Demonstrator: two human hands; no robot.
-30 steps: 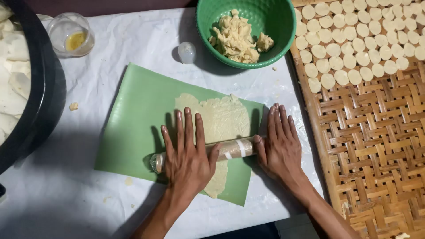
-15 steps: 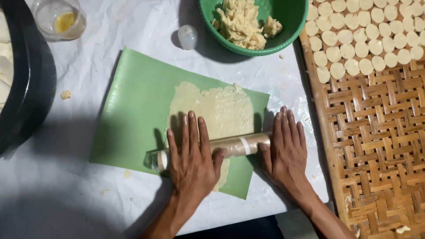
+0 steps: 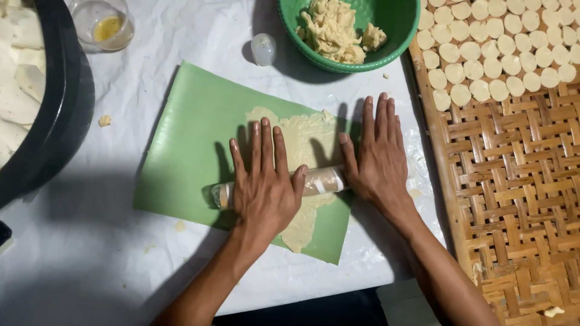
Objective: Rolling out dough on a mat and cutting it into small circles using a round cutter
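A green sheet [image 3: 187,151] lies on the white-covered table with a flattened patch of pale dough [image 3: 305,136] on it. Across the dough lies a plastic-wrapped cylindrical roller [image 3: 320,180]. My left hand [image 3: 263,184] rests flat on the roller's left half, fingers spread. My right hand [image 3: 377,154] lies flat over its right end, fingers pointing away from me. Neither hand grips the roller; both palms press on top of it.
A green bowl [image 3: 402,36] of shredded dough stands at the top. A woven bamboo tray [image 3: 519,187] with several round dough discs [image 3: 495,54] fills the right side. A black basin [image 3: 57,121] with white slices is at left, beside a small glass [image 3: 106,24] and a small white egg-shaped object [image 3: 263,48].
Both hands have pushed the roller slightly away from me over the dough, and the view has shifted so the bowl sits higher in frame.
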